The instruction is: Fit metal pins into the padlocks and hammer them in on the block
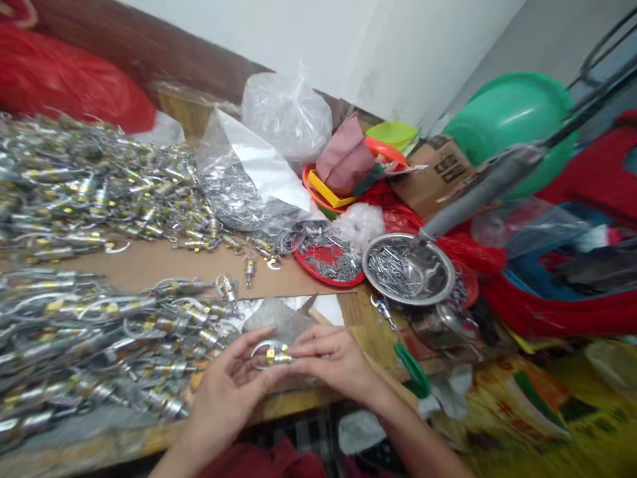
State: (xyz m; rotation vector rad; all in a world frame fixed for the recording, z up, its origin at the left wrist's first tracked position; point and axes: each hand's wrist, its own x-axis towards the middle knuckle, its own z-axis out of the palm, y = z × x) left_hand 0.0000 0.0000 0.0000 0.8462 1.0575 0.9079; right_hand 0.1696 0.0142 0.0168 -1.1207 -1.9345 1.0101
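A small metal fitting (271, 356), with a brass-coloured nut and a curved silvery hook, is held between my two hands near the table's front edge. The fingers of my left hand (233, 372) curl around its hook end. From the other side, my right hand (331, 362) pinches the opposite end between thumb and fingers. Behind the hands lies a grey metal block (276, 318), partly hidden by them. Just left of my left hand spreads a pile of similar fittings (109, 345), blurred in detail.
A larger heap of fittings (99, 179) covers the back left. A red tray of small metal parts (328, 279) and a steel bowl of pins (365, 259) stand right of centre. A grey lever (478, 192) slants above the bowl. Plastic bags (286, 116) rest behind.
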